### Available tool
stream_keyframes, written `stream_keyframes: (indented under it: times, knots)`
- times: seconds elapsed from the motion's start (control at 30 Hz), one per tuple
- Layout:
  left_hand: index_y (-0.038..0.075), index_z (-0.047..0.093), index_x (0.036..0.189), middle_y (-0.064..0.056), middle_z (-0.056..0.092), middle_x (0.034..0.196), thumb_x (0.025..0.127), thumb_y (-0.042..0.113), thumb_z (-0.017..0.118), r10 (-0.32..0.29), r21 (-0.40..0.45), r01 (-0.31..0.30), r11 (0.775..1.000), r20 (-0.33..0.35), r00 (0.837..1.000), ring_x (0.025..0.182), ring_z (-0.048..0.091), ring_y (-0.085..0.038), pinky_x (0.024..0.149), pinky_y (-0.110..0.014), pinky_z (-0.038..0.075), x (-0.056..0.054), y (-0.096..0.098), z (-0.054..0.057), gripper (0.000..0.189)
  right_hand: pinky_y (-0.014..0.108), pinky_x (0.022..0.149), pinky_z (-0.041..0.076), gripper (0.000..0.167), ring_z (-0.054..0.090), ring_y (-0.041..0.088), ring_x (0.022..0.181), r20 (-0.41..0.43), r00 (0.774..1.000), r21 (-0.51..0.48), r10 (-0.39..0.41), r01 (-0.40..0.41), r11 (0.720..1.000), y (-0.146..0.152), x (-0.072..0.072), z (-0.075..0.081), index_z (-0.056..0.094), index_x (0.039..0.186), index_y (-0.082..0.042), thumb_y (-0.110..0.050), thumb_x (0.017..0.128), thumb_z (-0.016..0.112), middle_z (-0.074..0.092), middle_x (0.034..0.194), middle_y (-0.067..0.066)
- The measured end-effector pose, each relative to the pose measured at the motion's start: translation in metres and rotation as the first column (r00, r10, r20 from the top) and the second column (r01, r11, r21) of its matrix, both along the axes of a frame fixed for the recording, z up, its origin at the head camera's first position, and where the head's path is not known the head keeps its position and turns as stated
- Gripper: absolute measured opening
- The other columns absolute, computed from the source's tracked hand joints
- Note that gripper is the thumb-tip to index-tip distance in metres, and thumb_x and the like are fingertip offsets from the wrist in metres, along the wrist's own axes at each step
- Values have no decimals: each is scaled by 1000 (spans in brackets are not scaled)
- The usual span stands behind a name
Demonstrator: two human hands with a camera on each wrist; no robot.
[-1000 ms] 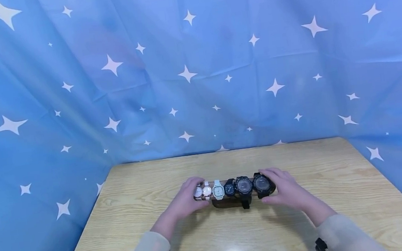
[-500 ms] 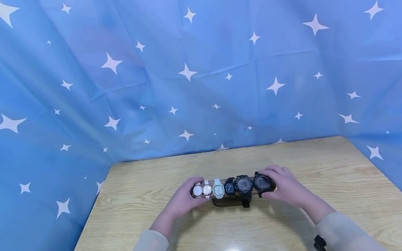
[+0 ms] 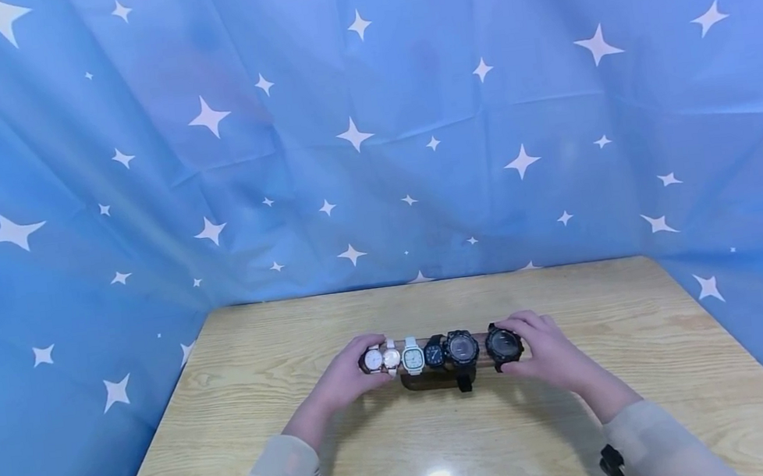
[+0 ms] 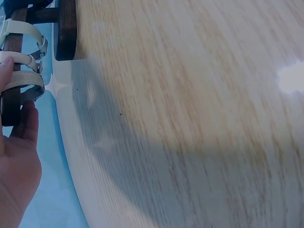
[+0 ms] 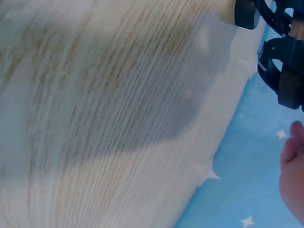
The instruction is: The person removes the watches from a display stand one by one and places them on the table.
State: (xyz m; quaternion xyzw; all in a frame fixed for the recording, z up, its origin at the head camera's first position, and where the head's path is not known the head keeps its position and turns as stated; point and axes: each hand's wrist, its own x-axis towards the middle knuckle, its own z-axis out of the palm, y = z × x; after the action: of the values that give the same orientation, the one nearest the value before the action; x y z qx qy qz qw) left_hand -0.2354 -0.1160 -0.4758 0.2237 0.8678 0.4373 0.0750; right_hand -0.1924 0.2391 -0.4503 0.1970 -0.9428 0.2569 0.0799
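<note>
A dark wooden watch stand (image 3: pixel 433 380) carries a row of watches on its raised bar. My left hand (image 3: pixel 345 377) grips the bar's left end, beside two white-strapped round watches (image 3: pixel 391 358). In the left wrist view, its fingers (image 4: pixel 29 124) lie by the bar's dark end and the pale strap loops. Between the hands sit a pale mint square watch (image 3: pixel 412 358), a small black square watch (image 3: pixel 434 353) and a large black round watch (image 3: pixel 462 346). At the bar's right end my right hand (image 3: pixel 543 351) pinches another large black watch (image 3: pixel 504 345) between thumb and fingers.
The stand is on a light wood table (image 3: pixel 439 435). A blue star-patterned cloth (image 3: pixel 376 191) hangs behind and along both sides. Black wrist straps (image 3: pixel 613 467) show at the sleeves, and a bright glare lies on the near tabletop.
The rightmost black watch has shifted slightly right with my right hand, leaving a gap beside the neighbouring black watch. My left hand has drawn back slightly left, uncovering more of the leftmost watch.
</note>
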Motion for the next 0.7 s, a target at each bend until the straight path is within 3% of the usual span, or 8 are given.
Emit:
stream_keyframes:
  times: [0.3,0.57,0.7]
  knots:
    - [16,50,133,-4,48,134,77,26,78,15,-2,-15,1000,6,1000,114,50,-21,96,-38,40,-1,0,0,63,56,87,40,66,42,40,109,-10,1000,-4,-4,4,1000,8,0,-2,53,127,-3,-24,71,81,48,124,18]
    - [14,49,134,-4,47,135,78,26,77,11,10,-12,1000,25,1000,113,50,-21,95,-38,41,0,0,2,63,61,90,37,76,40,43,112,-27,999,-8,17,-18,1000,9,-1,-6,47,134,-3,-27,71,82,44,128,21]
    - [16,49,134,-4,47,136,79,26,77,5,11,-6,1000,25,1000,112,51,-21,94,-38,42,0,0,2,63,57,87,40,72,42,41,110,-31,999,1,35,-35,999,7,-1,-6,50,131,-2,-25,71,81,46,126,19]
